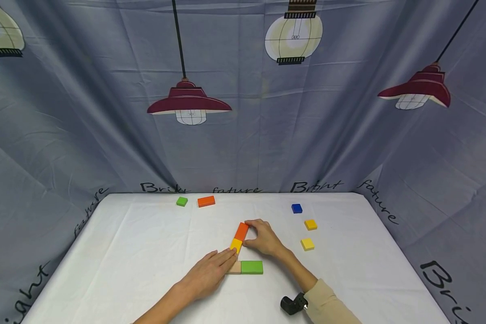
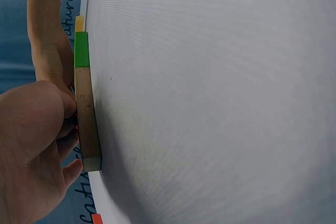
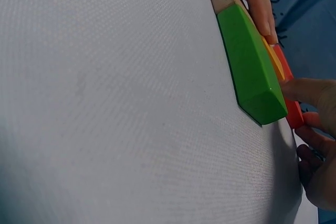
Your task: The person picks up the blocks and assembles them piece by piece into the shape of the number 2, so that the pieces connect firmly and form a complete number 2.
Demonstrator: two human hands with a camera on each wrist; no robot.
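While my flat left hand point(image 1: 210, 270) steadies the yellow square wooden block point(image 1: 236, 245), my right hand point(image 1: 263, 238) pinches the orange rectangular wooden block point(image 1: 241, 231); I should keep their edges flush.

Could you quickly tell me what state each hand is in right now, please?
Left hand: open, straight fingers resting on the yellow block and plain wooden block.
Right hand: pinching the orange block.
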